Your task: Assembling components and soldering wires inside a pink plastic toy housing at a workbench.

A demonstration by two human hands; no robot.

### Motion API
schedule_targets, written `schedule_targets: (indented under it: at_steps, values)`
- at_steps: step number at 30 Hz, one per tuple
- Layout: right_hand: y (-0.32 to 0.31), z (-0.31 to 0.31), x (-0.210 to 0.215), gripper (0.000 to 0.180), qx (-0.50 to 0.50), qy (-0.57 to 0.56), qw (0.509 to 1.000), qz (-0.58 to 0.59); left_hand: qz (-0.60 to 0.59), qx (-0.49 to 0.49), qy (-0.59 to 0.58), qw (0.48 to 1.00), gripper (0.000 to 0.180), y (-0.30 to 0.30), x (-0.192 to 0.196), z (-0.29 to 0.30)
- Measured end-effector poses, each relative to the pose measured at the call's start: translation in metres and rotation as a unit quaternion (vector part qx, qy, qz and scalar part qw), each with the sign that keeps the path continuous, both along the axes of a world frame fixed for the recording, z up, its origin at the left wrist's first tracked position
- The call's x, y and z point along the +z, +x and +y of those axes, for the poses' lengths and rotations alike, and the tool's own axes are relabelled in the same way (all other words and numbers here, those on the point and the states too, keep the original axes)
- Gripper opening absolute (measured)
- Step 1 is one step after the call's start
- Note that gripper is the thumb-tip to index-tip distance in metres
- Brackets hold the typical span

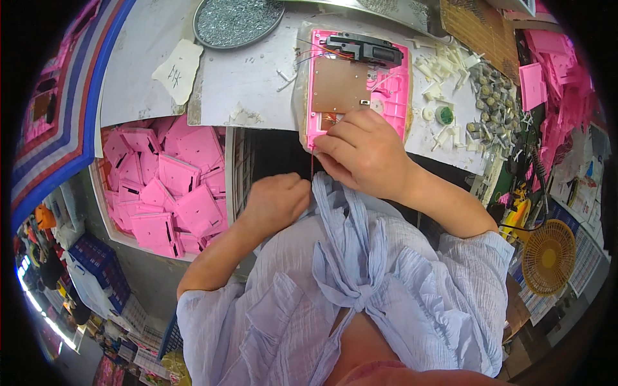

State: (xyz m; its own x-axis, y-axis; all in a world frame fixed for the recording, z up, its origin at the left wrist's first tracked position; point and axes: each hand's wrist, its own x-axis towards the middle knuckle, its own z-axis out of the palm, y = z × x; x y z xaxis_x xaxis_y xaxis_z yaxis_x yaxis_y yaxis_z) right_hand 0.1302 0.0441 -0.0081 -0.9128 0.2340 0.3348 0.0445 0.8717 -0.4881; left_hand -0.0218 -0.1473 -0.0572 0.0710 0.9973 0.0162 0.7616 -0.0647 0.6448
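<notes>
A pink plastic housing (393,96) lies at the table's front edge with a brown circuit board (338,83) and a long black module (364,50) in it; thin wires run at its left side. My right hand (367,153) is over the housing's near left corner, fingertips pinched on a thin reddish wire (313,166) that hangs down past the edge. Below and to the left, my left hand (277,201) is closed, its fingers curled beside the wire's lower end. What is inside those fingers is hidden.
A round tray of screws (238,22) stands at the back left, near a torn white card (178,72). White plastic parts (444,67) and small metal cylinders (492,106) lie to the right. A bin of pink panels (168,186) sits at the left; a yellow fan (547,257) is at right.
</notes>
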Motion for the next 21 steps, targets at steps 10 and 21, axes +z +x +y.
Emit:
schedule_targets:
  at_steps: [10,21]
  values:
    - [-0.003,-0.006,-0.002,0.033,-0.037,0.026,0.998,-0.054,-0.161,0.044,0.100,0.981,0.026,-0.037,0.044,0.067]
    - [0.034,0.092,0.028,0.014,-0.167,0.013,0.986,-0.010,-0.092,-0.038,0.153,0.983,0.032,-0.043,0.014,0.078]
